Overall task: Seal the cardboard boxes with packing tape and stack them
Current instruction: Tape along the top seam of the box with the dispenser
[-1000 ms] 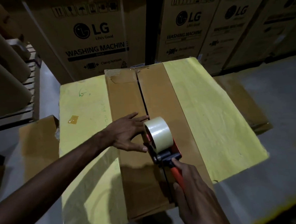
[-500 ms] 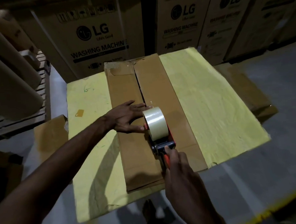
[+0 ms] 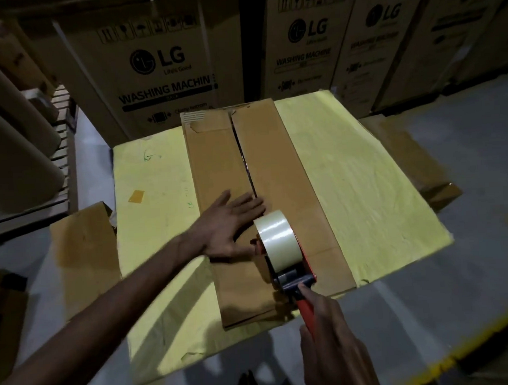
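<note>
box point(image 3: 278, 167) closed | left hand point(image 3: 225, 226) spread over it | right hand point(image 3: 334, 344) grips dispenser point(image 3: 279, 244)

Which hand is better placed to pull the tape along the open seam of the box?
Right. The right hand holds the red-handled tape dispenser on the brown cardboard box, at its centre seam; the left hand is open, holding nothing.

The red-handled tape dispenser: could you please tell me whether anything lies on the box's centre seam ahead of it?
Yes: the left hand lies flat on the long brown cardboard box, its fingertips reaching the centre seam just ahead of the red-handled tape dispenser. Beyond them the seam looks bare to the far edge.
</note>
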Demonstrator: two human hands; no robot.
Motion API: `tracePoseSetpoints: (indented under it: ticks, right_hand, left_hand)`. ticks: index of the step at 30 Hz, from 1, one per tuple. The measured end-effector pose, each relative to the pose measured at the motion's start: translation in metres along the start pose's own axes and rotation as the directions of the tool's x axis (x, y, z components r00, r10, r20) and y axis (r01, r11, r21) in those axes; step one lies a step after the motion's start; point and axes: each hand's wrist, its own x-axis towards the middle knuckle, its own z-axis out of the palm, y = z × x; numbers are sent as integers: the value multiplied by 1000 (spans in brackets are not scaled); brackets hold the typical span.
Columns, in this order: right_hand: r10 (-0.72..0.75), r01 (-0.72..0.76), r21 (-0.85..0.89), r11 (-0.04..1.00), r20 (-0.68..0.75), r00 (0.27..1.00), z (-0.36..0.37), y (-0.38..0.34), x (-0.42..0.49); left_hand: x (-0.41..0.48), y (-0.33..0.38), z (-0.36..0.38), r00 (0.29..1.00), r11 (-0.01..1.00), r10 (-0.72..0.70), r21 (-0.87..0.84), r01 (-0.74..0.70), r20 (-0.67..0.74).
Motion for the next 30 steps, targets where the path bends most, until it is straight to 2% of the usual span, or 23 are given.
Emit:
tracePoseSetpoints:
  ticks: [2, 3, 5, 7, 14, 18, 22, 26, 30]
  right_hand:
    - [32, -32, 12, 999, 2, 999, -3, -2, 5]
    - [51, -51, 4, 999, 4, 999, -5, -2, 8]
    - [53, -52, -34, 998, 33, 998, -6, 1, 13]
    - [39, -34, -57, 998, 74, 996, -8, 4, 17]
    - [94, -96, 13, 995, 124, 988, -14, 0, 34]
    - [62, -69, 50, 996, 136, 989, -17, -9, 59]
    - [26, -24, -27, 999, 100, 995, -18, -16, 92]
    - [26, -15, -86, 996, 126, 992, -18, -19, 114]
    - [52, -38, -101, 994, 136, 989, -17, -29, 122]
  left_hand:
    - [-30, 46, 12, 989, 977, -150, -151, 150, 12]
    - [-42, 68, 19, 978, 965, -203, -160, 208, 44]
    - [-56, 100, 38, 954, 952, -281, -93, 291, 100]
    - [-54, 114, 54, 933, 932, -353, -62, 357, 71]
    - [-36, 101, 58, 917, 920, -381, -144, 364, -122]
    - [-12, 75, 39, 898, 902, -421, -163, 399, -129]
    - [14, 45, 20, 932, 936, -342, -135, 327, -116]
    - [36, 6, -5, 991, 986, -116, -114, 123, 61]
    - [51, -13, -16, 988, 994, -34, -93, 49, 153]
